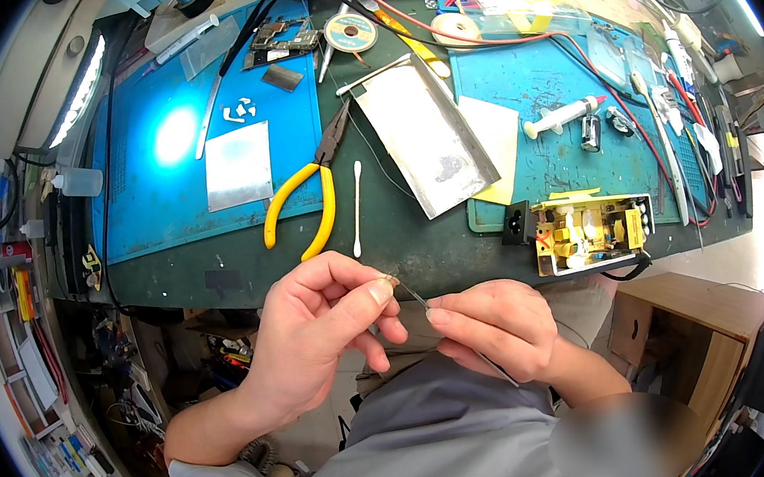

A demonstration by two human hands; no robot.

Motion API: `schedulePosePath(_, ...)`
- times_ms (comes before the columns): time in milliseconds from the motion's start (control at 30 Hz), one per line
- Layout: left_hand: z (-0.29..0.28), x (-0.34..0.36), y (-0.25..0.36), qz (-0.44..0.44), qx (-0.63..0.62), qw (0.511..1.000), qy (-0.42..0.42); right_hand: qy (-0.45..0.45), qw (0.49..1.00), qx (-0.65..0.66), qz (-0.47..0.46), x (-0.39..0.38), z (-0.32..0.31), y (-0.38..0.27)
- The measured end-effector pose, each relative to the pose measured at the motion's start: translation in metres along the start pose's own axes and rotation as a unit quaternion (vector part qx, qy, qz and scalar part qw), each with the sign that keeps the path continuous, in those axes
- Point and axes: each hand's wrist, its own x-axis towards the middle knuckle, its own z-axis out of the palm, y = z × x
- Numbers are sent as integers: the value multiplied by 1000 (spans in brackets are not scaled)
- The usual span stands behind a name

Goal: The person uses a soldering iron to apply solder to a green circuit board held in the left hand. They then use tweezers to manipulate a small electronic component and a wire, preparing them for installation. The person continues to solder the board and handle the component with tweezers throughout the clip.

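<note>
Just in front of the bench edge, my left hand (321, 322) is closed, thumb and forefinger pinching a tiny brownish piece (392, 280) whose kind is too small to make out. My right hand (501, 328) grips a thin, dark metal tool (415, 297). Its fine tip reaches the pinched piece, and its other end sticks out below the palm. Closest to my left hand on the bench lie yellow-handled pliers (330, 208) and a cotton swab (358, 209). An opened yellow-and-white power adapter (545, 260) with exposed components stands beyond my right hand.
A shallow metal tray (398, 117) rests between two blue mats (143, 197). Further back are a solder wick spool (350, 33), a circuit board (285, 38) and a syringe (562, 117). Red and black cables (610, 78) cross the right mat. A wooden cabinet (692, 305) stands at right.
</note>
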Motion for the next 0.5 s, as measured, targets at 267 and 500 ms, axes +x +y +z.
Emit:
schedulePosePath(267, 0, 0, -1, 8, 2, 1000, -3, -5, 1000, -7, 3, 0, 0, 0)
schedulePosePath(500, 4, 1, -5, 25, 28, 999, 24, -6, 1000, -1, -2, 0, -1, 0)
